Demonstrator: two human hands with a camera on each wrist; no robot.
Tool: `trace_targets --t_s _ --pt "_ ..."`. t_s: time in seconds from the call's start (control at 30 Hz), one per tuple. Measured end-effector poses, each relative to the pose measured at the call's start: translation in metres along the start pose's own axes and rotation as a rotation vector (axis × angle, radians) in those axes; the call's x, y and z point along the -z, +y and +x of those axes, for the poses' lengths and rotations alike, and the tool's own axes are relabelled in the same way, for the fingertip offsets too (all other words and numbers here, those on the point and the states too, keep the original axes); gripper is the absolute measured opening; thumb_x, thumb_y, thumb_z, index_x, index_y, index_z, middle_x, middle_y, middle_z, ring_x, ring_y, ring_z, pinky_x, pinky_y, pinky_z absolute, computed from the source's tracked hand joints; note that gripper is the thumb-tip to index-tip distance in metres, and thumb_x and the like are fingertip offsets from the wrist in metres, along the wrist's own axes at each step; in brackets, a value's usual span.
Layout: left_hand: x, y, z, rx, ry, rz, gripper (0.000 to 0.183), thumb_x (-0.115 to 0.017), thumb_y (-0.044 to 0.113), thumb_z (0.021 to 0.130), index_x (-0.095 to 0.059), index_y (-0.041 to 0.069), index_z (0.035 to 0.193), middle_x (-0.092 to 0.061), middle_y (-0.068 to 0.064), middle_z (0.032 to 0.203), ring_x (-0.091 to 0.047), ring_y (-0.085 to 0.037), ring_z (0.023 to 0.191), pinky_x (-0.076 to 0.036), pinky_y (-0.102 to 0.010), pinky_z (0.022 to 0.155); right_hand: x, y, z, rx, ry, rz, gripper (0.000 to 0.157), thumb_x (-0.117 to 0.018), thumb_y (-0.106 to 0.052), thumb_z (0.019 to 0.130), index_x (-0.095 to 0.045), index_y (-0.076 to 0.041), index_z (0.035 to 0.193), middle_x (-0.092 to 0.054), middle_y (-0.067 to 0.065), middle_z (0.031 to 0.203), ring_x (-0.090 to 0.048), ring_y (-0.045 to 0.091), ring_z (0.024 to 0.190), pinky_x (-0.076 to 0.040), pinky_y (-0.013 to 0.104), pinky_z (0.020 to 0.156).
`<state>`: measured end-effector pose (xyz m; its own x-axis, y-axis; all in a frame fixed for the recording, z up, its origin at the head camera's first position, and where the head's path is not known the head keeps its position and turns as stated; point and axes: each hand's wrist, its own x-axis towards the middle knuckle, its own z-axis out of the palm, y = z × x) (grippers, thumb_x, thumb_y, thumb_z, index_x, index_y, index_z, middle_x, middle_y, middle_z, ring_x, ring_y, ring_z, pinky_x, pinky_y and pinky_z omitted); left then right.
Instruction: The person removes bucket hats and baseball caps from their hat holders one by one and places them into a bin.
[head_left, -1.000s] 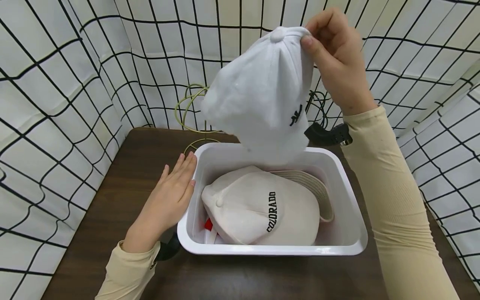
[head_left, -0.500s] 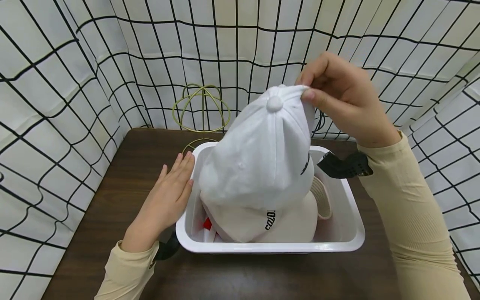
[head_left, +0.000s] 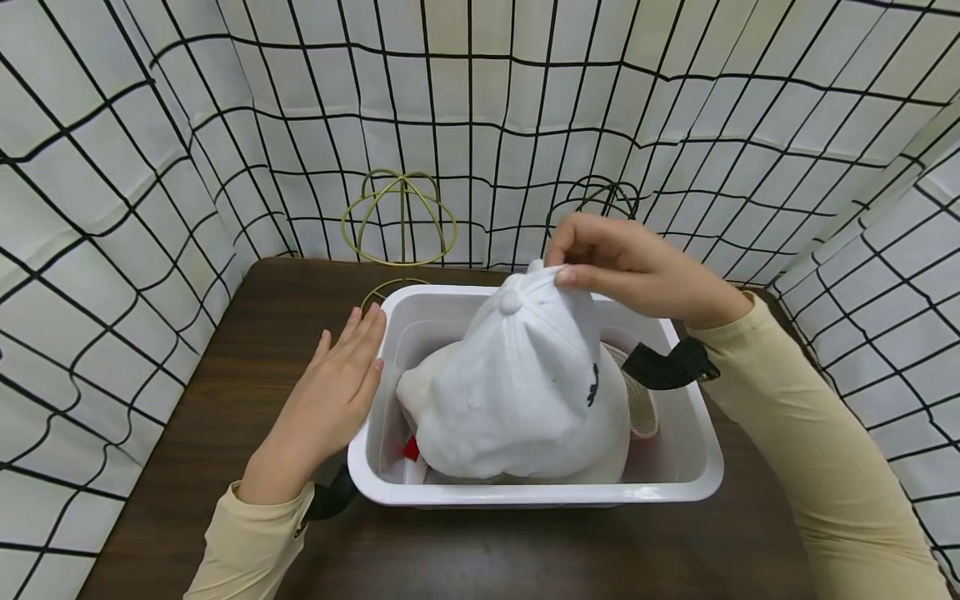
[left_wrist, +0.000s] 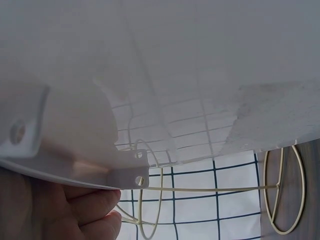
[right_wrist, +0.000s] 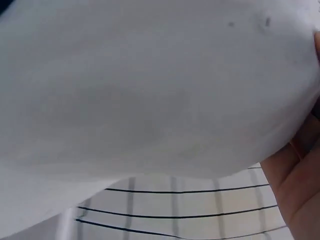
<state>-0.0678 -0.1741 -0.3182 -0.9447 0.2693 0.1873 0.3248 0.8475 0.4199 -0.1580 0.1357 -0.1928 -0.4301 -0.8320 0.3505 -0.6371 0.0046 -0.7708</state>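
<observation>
My right hand (head_left: 637,271) pinches a white baseball cap (head_left: 517,375) by the top of its crown, and the cap hangs down into a white plastic bin (head_left: 540,495). Beneath it lies a cream cap (head_left: 420,379), mostly covered now. Part of a ribbed pinkish item (head_left: 640,400) shows to the right, and a small red piece (head_left: 411,448) at the left inside the bin. With straight fingers, my left hand (head_left: 322,400) rests against the bin's left rim. In the right wrist view the white cap (right_wrist: 150,100) fills most of the picture.
The bin stands on a dark brown table (head_left: 300,308). Black wire grid panels (head_left: 472,125) surround it. Behind the bin stand a yellow-green wire stand (head_left: 401,221) and a black wire one (head_left: 600,196), close to the back grid.
My right hand has lowered the white cap from above the back rim into the bin, covering the COLORADO lettering on the cream cap. The left hand stays at the rim.
</observation>
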Motion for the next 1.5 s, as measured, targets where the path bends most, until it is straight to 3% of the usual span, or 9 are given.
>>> trace_targets --t_s 0.13,0.4,0.8,1.27,1.5 --pt "-0.002 0.0 0.001 0.004 0.003 0.001 0.052 -0.038 0.014 0.1 -0.025 -0.005 0.146 -0.02 -0.019 0.153 -0.013 -0.033 0.142 -0.01 -0.061 0.109 -0.011 0.027 0.011 -0.127 -0.078 -0.034 0.004 -0.051 -0.002 0.096 -0.053 0.002 0.097 -0.058 0.006 0.085 -0.052 0.019 0.08 -0.045 0.028 0.066" --pt "-0.006 0.002 0.006 0.01 -0.005 0.014 0.052 -0.038 0.014 0.1 -0.024 -0.006 0.146 -0.019 -0.019 0.153 -0.013 -0.033 0.142 -0.011 -0.061 0.108 -0.025 0.062 0.027 -0.246 -0.071 0.002 0.005 -0.051 -0.005 0.096 -0.053 -0.002 0.099 -0.058 0.006 0.088 -0.052 0.019 0.082 -0.044 0.028 0.07" --pt "-0.006 0.002 0.007 0.012 -0.004 0.02 0.052 -0.037 0.014 0.1 -0.023 -0.005 0.146 -0.018 -0.018 0.153 -0.012 -0.032 0.142 -0.01 -0.06 0.109 -0.058 0.093 0.041 -0.238 -0.167 -0.157 0.018 -0.067 -0.018 0.088 -0.056 -0.011 0.1 -0.058 -0.002 0.092 -0.051 0.01 0.084 -0.041 0.025 0.075" --pt "-0.004 0.003 0.007 0.014 0.011 0.015 0.052 -0.038 0.014 0.1 -0.025 -0.006 0.145 -0.02 -0.02 0.152 -0.013 -0.033 0.142 -0.01 -0.06 0.109 -0.089 0.116 0.044 -0.257 -0.26 -0.292 0.022 -0.068 -0.021 0.088 -0.056 -0.007 0.101 -0.056 -0.002 0.085 -0.05 0.01 0.075 -0.042 0.023 0.071" --pt "-0.007 0.003 0.007 0.012 0.01 0.004 0.052 -0.037 0.015 0.1 -0.025 -0.005 0.146 -0.02 -0.019 0.153 -0.013 -0.033 0.142 -0.01 -0.06 0.109 -0.113 0.133 0.039 -0.28 -0.422 -0.515 0.025 -0.065 -0.026 0.09 -0.051 -0.009 0.102 -0.044 -0.004 0.073 -0.048 0.013 0.071 -0.04 0.026 0.065"
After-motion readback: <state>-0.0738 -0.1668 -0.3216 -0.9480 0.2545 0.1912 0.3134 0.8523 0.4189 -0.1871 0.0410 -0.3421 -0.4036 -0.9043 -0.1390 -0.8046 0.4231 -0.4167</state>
